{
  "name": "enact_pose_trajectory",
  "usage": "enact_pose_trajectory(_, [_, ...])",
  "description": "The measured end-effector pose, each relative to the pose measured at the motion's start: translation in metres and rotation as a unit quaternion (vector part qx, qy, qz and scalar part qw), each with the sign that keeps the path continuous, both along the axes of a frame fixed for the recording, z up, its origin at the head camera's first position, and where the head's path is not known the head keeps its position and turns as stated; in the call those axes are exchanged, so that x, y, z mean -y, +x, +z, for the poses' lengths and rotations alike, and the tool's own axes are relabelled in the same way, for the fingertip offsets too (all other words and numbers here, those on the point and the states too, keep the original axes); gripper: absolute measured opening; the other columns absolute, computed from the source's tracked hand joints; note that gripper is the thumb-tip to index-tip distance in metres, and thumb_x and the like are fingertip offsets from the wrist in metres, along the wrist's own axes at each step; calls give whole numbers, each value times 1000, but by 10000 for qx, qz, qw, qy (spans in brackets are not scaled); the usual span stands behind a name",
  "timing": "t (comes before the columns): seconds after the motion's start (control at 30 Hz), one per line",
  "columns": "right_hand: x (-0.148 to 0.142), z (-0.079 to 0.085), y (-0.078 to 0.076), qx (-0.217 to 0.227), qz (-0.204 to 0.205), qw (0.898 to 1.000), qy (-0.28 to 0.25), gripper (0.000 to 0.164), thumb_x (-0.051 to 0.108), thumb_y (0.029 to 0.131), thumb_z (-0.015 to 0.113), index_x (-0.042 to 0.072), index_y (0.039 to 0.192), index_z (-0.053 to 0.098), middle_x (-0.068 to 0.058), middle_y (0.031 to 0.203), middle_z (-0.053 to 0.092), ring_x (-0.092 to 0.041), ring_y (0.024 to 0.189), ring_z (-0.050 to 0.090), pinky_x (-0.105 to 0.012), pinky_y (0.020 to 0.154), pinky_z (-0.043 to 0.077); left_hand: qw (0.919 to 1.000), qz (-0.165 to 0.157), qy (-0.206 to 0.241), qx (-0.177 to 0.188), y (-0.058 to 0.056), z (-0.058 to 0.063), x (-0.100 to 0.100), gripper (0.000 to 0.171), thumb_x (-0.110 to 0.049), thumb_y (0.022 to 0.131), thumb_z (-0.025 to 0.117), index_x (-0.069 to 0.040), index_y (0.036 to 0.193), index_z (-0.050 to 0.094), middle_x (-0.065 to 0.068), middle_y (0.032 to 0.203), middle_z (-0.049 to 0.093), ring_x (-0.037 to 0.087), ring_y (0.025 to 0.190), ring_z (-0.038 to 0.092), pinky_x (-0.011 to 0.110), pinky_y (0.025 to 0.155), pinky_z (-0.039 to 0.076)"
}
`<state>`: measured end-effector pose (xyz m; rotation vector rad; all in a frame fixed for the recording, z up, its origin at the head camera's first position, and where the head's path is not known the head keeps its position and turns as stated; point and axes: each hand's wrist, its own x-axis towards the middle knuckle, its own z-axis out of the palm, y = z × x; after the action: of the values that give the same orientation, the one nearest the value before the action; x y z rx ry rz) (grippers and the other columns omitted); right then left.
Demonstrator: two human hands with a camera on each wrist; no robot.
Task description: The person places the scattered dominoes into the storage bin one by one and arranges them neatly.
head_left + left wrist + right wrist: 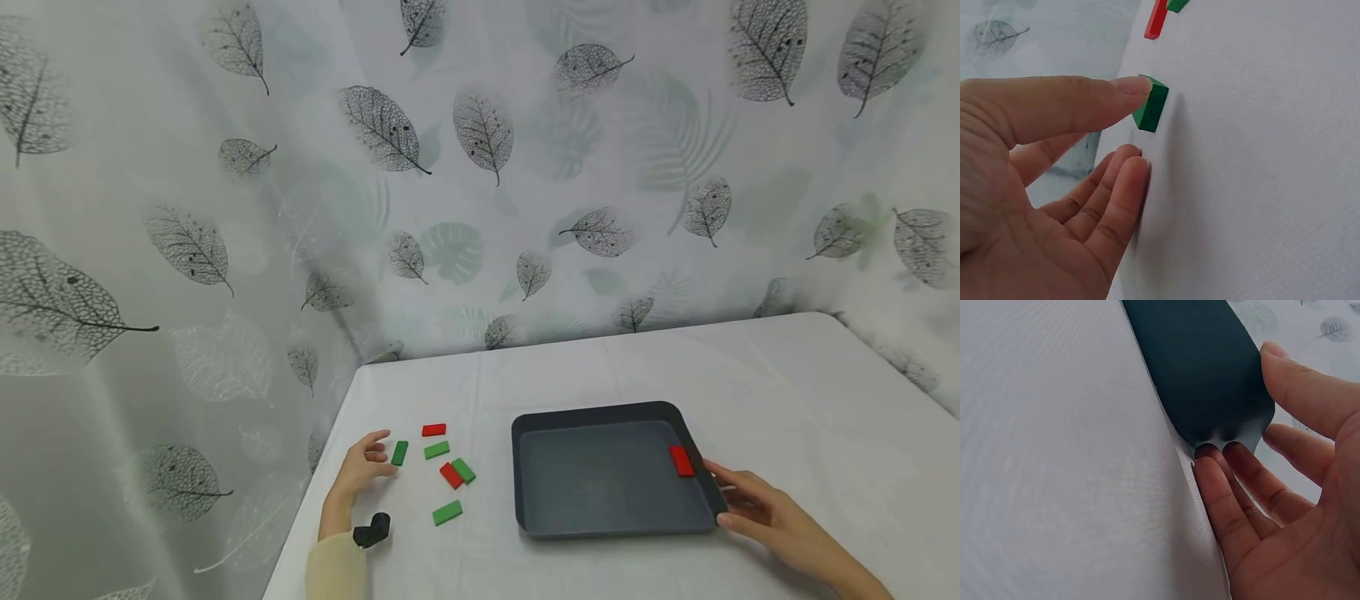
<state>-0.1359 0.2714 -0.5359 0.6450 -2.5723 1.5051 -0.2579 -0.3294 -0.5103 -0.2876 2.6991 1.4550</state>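
At the left of the table, my left hand (363,467) is beside a dark green block (400,452), its thumb and fingers spread apart. In the left wrist view, the thumb overlaps part of that green block (1152,107), while the other fingers are lower and apart from it; contact is unclear. My right hand (763,517) touches the right outer side of a dark grey baking tray (600,532). From the right wrist, the thumb and fingertips rest against the tray's rim and outer wall (1210,369). Inside the tray, a red block (682,461) lies by the right wall.
Between left hand and tray lie a red block (433,430), a green block (437,450), another red block (450,476) touching a green one (463,471), and a green block (447,512) nearer the front. A leaf-patterned curtain (510,217) hangs behind the white-covered table (600,367).
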Motion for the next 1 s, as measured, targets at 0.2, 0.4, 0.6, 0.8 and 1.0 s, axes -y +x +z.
enact_pose_trajectory(0.2, [-2,-1,-1,48,-25,10000,-13,61,0,89,66,0,145,42,32,131,45,10,104,54,-13,78,50,9999,-30,-141,-14,-4,-1,-4,65,8,70,76,-4,132,58,17,115,52,23,94,50,30,72,43])
enact_pose_trajectory(0.4, [0,-2,-1,-4,-23,10000,-24,61,-1,89,66,-1,145,42,31,131,45,9,104,54,-13,79,50,9982,-282,-521,-31,-6,-1,-3,58,8,74,74,-3,130,60,17,111,53,23,90,48,29,69,42])
enact_pose_trajectory(0.6, [0,-2,-1,94,-17,9999,-40,61,0,90,65,0,146,41,30,130,46,9,104,54,-13,78,50,9957,-534,-742,-148,-6,-3,-3,53,9,76,71,-1,127,62,21,113,54,25,89,47,30,68,42])
enact_pose_trajectory(0.8, [0,-1,0,49,-29,10000,-52,61,0,89,66,0,145,42,31,130,45,8,103,55,-13,79,50,9948,-300,-946,-228,-5,-7,-4,47,2,78,74,-3,124,65,17,110,56,23,88,48,29,70,42])
enact_pose_trajectory(1.0, [1,-1,1,29,-45,10000,-40,61,0,89,66,-1,145,42,31,129,45,8,102,55,-13,79,50,9957,-7,-876,-293,-4,-12,-5,45,-4,78,78,-2,121,66,14,106,57,21,89,50,28,72,43])
